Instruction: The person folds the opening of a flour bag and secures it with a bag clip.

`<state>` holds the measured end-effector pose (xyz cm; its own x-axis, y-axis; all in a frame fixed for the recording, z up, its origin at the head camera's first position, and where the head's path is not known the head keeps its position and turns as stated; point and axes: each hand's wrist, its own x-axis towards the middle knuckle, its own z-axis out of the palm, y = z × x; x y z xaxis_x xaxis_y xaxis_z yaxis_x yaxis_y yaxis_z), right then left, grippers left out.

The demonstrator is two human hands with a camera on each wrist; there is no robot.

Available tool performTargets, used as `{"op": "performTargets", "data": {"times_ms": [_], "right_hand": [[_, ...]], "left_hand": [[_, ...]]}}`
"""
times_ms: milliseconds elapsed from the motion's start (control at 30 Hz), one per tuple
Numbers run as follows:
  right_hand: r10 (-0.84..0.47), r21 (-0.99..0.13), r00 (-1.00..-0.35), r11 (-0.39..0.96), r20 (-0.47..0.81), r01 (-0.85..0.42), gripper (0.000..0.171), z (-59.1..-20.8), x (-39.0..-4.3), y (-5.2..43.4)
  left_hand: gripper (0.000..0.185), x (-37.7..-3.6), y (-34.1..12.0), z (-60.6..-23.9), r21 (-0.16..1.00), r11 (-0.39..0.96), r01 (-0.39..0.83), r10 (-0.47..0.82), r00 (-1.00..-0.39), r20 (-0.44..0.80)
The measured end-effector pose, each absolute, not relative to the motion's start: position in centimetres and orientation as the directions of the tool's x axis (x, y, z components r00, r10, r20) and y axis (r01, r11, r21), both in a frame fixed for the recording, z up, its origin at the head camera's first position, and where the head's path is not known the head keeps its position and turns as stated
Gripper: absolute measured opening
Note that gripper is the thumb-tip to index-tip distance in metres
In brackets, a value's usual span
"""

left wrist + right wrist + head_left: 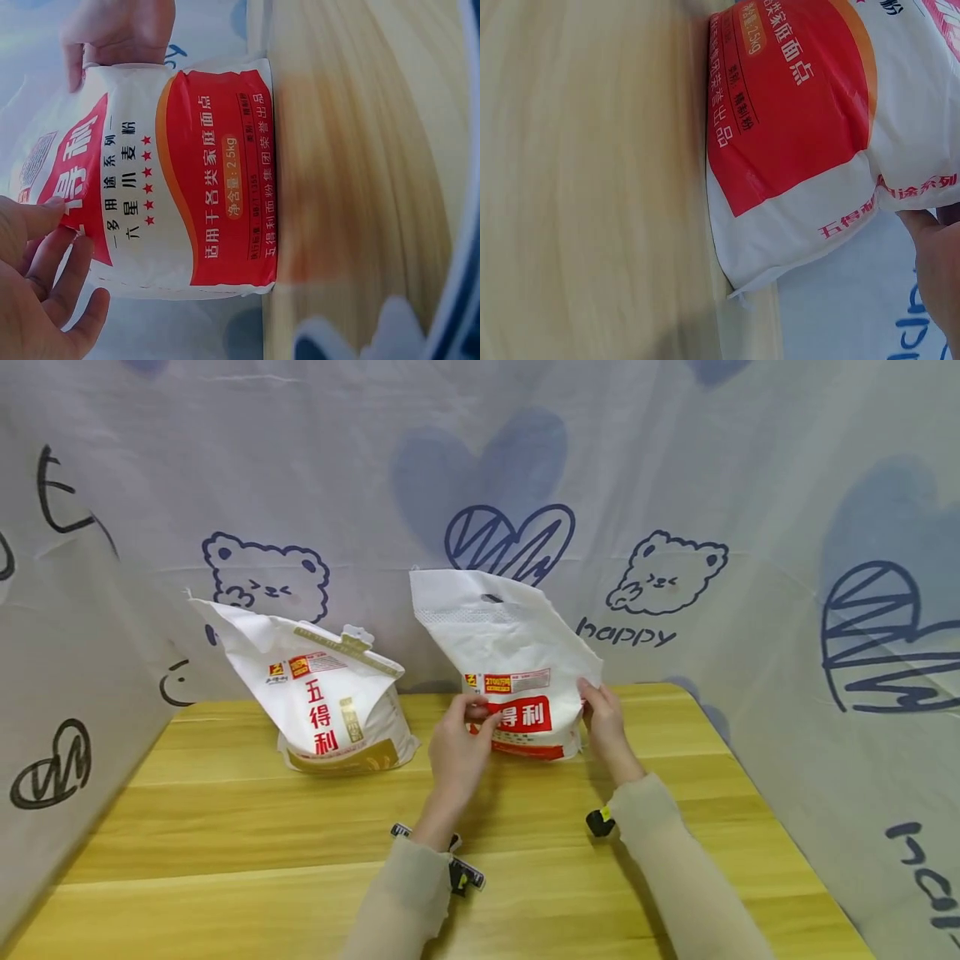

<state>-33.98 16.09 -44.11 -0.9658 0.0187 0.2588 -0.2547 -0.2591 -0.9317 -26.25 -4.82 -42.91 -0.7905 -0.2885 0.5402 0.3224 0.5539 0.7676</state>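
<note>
A white-and-red flour bag (506,639), marked 2.5kg, stands upright on the table, its flat top leaning to the left. My left hand (459,747) pinches its left side, the thumb lying over the red label on the front. On the opposite edge, my right hand (607,722) grips the bag's side, some of its fingers hidden behind the bag. The left wrist view shows the bag's red lower front (217,180) with its base on the wood. Seen from the right wrist, the right thumb (922,225) presses in at the crease of the side.
To the left stands a second flour bag (300,647), white with gold trim, its top slanting up to the left. A small white scalloped piece (358,633) sits on its upper edge. The wooden table (225,843) meets a printed cloth (360,468) at the back and sides.
</note>
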Motion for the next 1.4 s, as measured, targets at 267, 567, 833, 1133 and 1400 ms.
{"op": "performTargets", "data": {"times_ms": [267, 567, 833, 1133, 1400], "right_hand": [[-0.020, -0.942, -0.973, -0.256, 0.231, -0.218, 0.038, -43.8, -34.4, 13.9], [-0.042, -0.948, -0.975, -0.247, 0.219, -0.202, 0.045, -44.0, -34.6, 12.4], [-0.057, -0.950, -0.976, -0.244, 0.212, -0.193, 0.047, -43.9, -34.3, 11.4], [-0.072, -0.953, -0.977, -0.244, 0.203, -0.180, 0.048, -43.6, -34.4, 11.6], [-0.042, -0.968, -0.977, -0.157, 0.207, -0.198, 0.047, -43.2, -33.7, 12.2]], "left_hand": [[0.028, -25.8, -6.6, -42.8, 0.755, 0.558, 0.344, -0.305, -0.761, 0.572], [0.029, -25.3, -7.8, -43.0, 0.745, 0.558, 0.365, -0.325, -0.730, 0.601], [0.029, -25.1, -8.7, -43.1, 0.750, 0.549, 0.370, -0.338, -0.723, 0.603], [0.029, -25.2, -8.9, -43.0, 0.753, 0.542, 0.373, -0.327, -0.732, 0.598], [0.033, -25.2, -9.3, -42.9, 0.713, 0.577, 0.398, -0.307, -0.703, 0.641]]}}
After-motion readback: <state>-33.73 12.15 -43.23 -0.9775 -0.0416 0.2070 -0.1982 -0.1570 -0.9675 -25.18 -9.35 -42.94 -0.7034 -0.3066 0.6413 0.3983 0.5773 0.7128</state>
